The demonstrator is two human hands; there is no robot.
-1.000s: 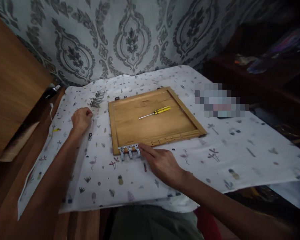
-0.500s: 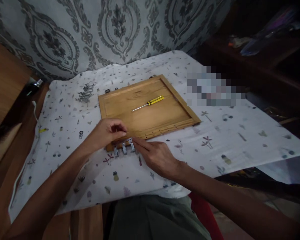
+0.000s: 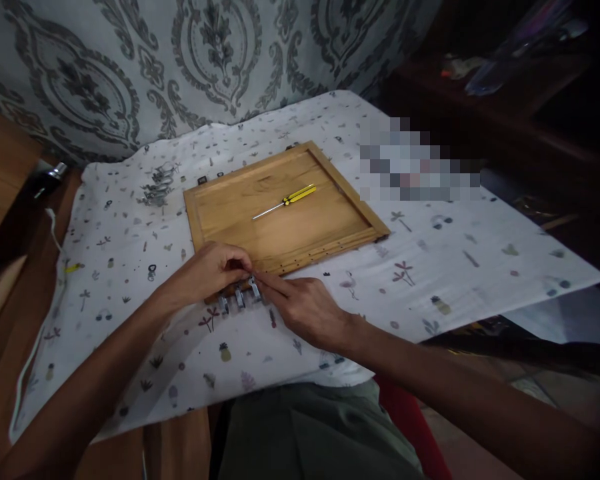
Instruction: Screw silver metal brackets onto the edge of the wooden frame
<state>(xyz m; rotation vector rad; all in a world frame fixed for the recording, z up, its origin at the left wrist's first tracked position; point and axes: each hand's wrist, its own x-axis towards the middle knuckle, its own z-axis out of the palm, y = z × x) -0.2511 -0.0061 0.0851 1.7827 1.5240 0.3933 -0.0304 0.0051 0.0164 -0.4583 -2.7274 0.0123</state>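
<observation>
A framed wooden panel [image 3: 280, 233] lies on the cloth, with a row of small dark holes along its near edge. Three metal clips [image 3: 239, 298] sit side by side at its near left corner. My left hand [image 3: 220, 267] is over that corner, thumb and fingers pinched by the rightmost clip; what is between them is too small to make out. The fingertips of my right hand [image 3: 305, 307] press together against the same clip from the right. On the panel rests a screwdriver [image 3: 286, 201] with a yellow and black handle.
Several more metal clips [image 3: 157, 185] lie in a pile at the back left of the patterned cloth [image 3: 290, 360]. A blurred-out patch [image 3: 415, 163] covers something at the back right. A white cord [image 3: 27, 373] runs down the left edge.
The whole view has shifted slightly, moving the scene left. My left fingertips have come down closer to the rightmost clip and to my right fingertips.
</observation>
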